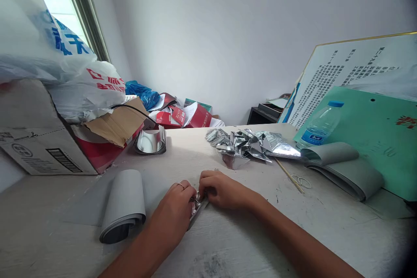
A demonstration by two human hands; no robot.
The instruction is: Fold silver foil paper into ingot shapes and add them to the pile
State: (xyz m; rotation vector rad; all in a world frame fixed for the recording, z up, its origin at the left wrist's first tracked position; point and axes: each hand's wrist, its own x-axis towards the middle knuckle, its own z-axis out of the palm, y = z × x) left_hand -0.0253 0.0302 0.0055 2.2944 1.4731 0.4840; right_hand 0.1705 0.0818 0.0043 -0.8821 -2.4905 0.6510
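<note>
Both hands meet over a small silvery piece of foil or thin sheet (197, 210) on the table. My left hand (174, 213), with a ring on one finger, grips its left side with bent fingers. From the right, my right hand (224, 189) pinches the far end of the same piece, fingers curled down. Most of the piece is covered by the fingers, so its full shape is hidden. Left of my left hand lies a roll of grey sheet (126, 197). Beyond my right hand is a pile of folded shiny silver pieces (247, 143).
A curled silver sheet (150, 141) stands near a cardboard box (42, 147) at left, with plastic bags (91, 87) above. On the right are a thin stick (289, 177), folded grey sheets (352, 171), a plastic bottle (322, 126) and a green board (384, 139).
</note>
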